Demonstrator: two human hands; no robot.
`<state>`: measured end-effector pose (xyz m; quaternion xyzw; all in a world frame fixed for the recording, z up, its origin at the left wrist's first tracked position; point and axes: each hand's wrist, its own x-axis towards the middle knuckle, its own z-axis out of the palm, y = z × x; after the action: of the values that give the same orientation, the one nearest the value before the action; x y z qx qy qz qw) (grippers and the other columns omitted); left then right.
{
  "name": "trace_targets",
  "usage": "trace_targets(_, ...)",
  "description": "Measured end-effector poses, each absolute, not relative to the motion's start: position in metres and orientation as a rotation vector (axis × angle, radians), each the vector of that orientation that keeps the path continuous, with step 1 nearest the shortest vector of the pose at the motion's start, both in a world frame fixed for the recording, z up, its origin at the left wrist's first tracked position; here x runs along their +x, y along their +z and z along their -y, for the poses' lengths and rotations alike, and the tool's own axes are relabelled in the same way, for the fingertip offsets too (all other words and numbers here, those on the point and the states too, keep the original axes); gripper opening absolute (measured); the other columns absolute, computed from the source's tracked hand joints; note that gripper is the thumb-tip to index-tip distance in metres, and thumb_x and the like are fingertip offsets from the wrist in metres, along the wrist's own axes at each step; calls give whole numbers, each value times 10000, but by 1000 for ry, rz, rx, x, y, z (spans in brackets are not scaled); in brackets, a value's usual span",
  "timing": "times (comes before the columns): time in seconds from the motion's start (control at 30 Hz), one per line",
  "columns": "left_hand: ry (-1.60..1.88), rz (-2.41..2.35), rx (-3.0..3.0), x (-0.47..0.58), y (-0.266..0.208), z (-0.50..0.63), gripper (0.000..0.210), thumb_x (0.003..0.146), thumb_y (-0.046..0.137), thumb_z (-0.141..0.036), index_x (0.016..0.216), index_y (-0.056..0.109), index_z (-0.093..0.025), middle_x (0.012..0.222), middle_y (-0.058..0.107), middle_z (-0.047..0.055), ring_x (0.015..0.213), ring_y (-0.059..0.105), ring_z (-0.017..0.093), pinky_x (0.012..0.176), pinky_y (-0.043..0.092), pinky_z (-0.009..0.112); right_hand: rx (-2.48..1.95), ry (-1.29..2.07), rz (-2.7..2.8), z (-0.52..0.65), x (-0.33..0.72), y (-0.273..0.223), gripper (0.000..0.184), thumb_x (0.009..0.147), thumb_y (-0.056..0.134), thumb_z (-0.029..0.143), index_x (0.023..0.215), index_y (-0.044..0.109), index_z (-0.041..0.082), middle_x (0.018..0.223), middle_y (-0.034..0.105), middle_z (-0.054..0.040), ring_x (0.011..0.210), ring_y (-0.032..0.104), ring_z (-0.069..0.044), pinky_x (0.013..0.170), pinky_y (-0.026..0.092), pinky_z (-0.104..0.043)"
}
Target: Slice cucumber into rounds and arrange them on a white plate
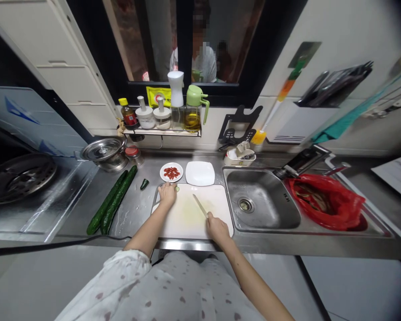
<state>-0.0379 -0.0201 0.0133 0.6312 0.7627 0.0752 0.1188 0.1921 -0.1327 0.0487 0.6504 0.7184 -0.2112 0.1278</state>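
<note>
My right hand [218, 229] is closed round the handle of a knife [200, 205], its blade slanting up and left over the white cutting board [187, 225]. At the board's upper left corner, my left hand [167, 195] lies with its fingers bent. A cucumber piece [177, 188] shows its pale round cut face right by those fingers, and the rest of it is hidden. Faint green wet marks stain the board. Behind it stand a small plate of chopped red chili [171, 172] and a square white plate [200, 173].
Two long cucumbers [115, 200] and a cut-off cucumber end [144, 183] lie left of the board. A lidded steel pot [107, 154] stands behind them. To the right are the sink [263, 200] and a red plastic bag [334, 203]. Seasoning containers fill the shelf [167, 133].
</note>
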Motion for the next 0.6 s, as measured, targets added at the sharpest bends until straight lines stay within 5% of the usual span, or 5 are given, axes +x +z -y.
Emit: trace_targets(0.6, 195, -1892, 1708, -35, 25, 32, 188, 818, 488, -240, 879, 665, -250, 933, 701, 15, 917, 593, 192, 884, 342, 354, 1863, -621, -2097, 131, 192, 55, 294, 928, 278, 218, 1151, 460, 161, 941, 673, -138, 912, 635, -228, 737, 390, -312)
